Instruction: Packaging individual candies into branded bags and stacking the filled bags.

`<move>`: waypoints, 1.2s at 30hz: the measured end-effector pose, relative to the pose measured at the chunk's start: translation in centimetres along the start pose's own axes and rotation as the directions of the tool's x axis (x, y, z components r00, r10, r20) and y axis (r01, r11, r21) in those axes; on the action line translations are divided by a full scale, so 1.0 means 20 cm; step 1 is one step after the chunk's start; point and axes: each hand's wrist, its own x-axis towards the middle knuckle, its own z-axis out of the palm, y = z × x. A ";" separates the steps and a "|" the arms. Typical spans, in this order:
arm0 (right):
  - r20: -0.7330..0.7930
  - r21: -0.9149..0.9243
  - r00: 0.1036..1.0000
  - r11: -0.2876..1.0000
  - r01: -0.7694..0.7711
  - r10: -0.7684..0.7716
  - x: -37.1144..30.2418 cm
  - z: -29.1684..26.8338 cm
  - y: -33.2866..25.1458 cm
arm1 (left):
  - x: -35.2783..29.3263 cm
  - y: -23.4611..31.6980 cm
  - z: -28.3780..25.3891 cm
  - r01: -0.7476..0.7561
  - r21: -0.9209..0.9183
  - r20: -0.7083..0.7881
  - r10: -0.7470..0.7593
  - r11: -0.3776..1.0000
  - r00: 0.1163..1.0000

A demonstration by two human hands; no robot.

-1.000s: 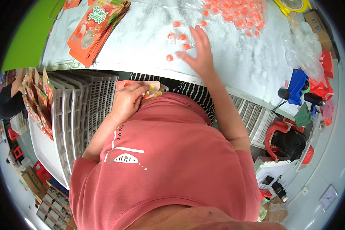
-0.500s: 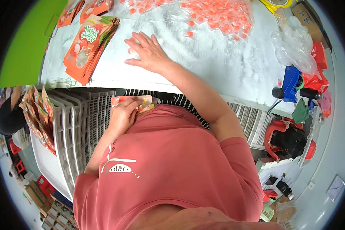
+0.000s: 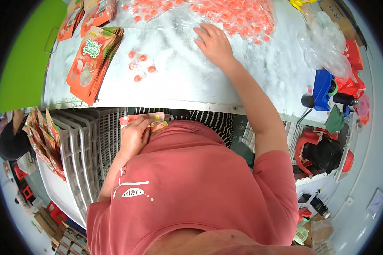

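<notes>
My left hand [image 3: 135,135] grips a red and pink candy pouch [image 3: 158,116] below the table's front edge, close against my shirt. Its fingers are wrapped over the pouch, so much of it is hidden. Over the white table, my right hand [image 3: 215,44] is empty with its fingers apart, at the near left edge of a big heap of clear-wrapped red candies [image 3: 242,19]. Several wrapped candies [image 3: 141,66] lie in a small loose group left of that hand. Beyond them to the left rests a stack of flat printed candy pouches [image 3: 89,63].
More pouches [image 3: 98,15] and loose candies [image 3: 147,10] lie at the far left. Crumpled clear plastic bags [image 3: 323,42] and a blue tape dispenser [image 3: 323,89] sit at the right. White plastic crates [image 3: 78,148] stand under the table, with filled pouches [image 3: 44,136] beside them.
My right hand has moved right and away from me, from over the small candy group to the big heap, uncovering that group. The left hand still holds the pouch.
</notes>
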 end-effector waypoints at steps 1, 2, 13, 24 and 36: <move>0.003 -0.001 1.000 1.000 -0.001 0.001 -0.05 -0.04 -0.03 | 0.00 0.00 0.01 -0.025 0.018 -0.029 0.026 1.000 0.999; -0.004 0.046 1.000 0.999 0.012 -0.012 -0.10 -0.08 -0.06 | 0.00 0.01 0.00 -0.024 0.015 -0.026 0.024 1.000 0.999; -0.259 -0.194 0.958 0.978 0.073 -0.122 0.25 -0.20 0.07 | 0.00 0.01 0.02 0.016 -0.034 0.030 -0.015 0.999 0.999; -0.183 -0.005 0.981 0.998 -0.060 0.058 0.01 -0.31 0.01 | -0.04 0.00 0.01 0.067 -0.007 -0.007 -0.067 0.998 0.998; -0.025 0.881 0.750 0.370 -0.296 0.661 -0.37 -0.31 0.13 | 0.01 0.01 0.03 -0.061 0.017 -0.011 0.061 0.998 0.998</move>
